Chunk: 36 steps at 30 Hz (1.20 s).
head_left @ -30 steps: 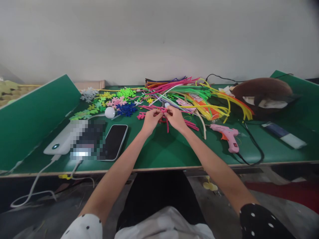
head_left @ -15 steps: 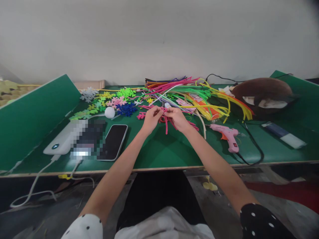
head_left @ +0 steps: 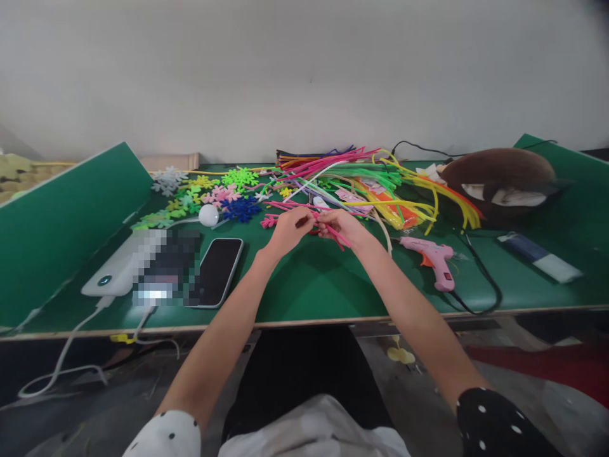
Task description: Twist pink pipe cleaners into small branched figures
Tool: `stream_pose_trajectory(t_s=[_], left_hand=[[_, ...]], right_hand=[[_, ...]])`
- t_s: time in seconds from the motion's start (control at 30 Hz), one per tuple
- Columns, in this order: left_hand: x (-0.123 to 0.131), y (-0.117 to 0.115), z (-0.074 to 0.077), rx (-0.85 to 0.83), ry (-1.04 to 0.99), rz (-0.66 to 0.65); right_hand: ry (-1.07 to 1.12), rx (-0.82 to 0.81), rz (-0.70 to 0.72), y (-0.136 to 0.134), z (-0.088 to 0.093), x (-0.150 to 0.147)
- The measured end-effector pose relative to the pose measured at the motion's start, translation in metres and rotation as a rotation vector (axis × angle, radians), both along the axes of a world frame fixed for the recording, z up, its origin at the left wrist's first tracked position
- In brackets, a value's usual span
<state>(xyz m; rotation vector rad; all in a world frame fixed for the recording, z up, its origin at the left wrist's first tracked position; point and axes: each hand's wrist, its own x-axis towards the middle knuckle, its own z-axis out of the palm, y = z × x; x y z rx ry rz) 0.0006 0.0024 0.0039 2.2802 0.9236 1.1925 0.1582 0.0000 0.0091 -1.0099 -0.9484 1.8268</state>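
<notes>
My left hand [head_left: 292,228] and my right hand [head_left: 346,226] meet over the middle of the green table. Between them are hot-pink pipe cleaners [head_left: 339,239], whose ends stick out below my right fingers. Both hands are closed on these stems; my fingers hide where they join. Beside my left hand lies a small bent pink pipe-cleaner piece [head_left: 268,221]. Behind the hands spreads a heap of loose pipe cleaners [head_left: 342,165] in pink, green, yellow, white and other colours.
Finished pipe-cleaner snowflakes [head_left: 242,208] lie at the back left, near a white ball [head_left: 208,216]. A phone [head_left: 216,273] and a white power bank [head_left: 114,266] with cables lie left. Rightward are a pink glue gun [head_left: 435,257], its black cord and a brown plush object [head_left: 499,171].
The pink stems have turned: their ends now point down to the right instead of straight down. My left hand has rolled over slightly, its back more toward me.
</notes>
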Motion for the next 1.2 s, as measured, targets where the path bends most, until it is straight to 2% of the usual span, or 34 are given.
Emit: stream_pose_trajectory(t_s=[0.13, 0.3, 0.47, 0.6, 0.7, 0.83, 0.93, 1.03, 1.2], left_hand=[[0.001, -0.003, 0.002, -0.032, 0.031, -0.003], [0.003, -0.001, -0.001, -0.179, -0.029, 0.041], [0.005, 0.004, -0.007, -0.36, -0.187, 0.064], [0.007, 0.005, -0.009, -0.592, -0.358, 0.034], [0.006, 0.006, -0.007, -0.659, -0.4, 0.002], [0.004, 0.009, -0.005, -0.595, -0.429, -0.008], [0.004, 0.009, -0.005, -0.6, -0.5, -0.007], [0.006, 0.008, -0.005, -0.612, -0.543, 0.003], [0.008, 0.006, -0.006, -0.548, -0.532, 0.05]], right_hand=[[-0.118, 0.118, 0.039, 0.0, 0.0, 0.001], [-0.272, 0.304, -0.041, -0.001, -0.001, -0.004], [-0.54, 0.51, -0.123, -0.001, -0.004, -0.01], [-0.694, 0.714, -0.19, -0.002, -0.004, -0.012], [-0.624, 0.674, -0.203, -0.002, -0.004, -0.013], [-0.336, 0.501, -0.206, -0.001, -0.003, -0.012], [-0.231, 0.442, -0.226, -0.002, -0.001, -0.011], [-0.219, 0.43, -0.222, -0.002, -0.002, -0.011], [-0.324, 0.527, -0.192, 0.0, -0.007, -0.012]])
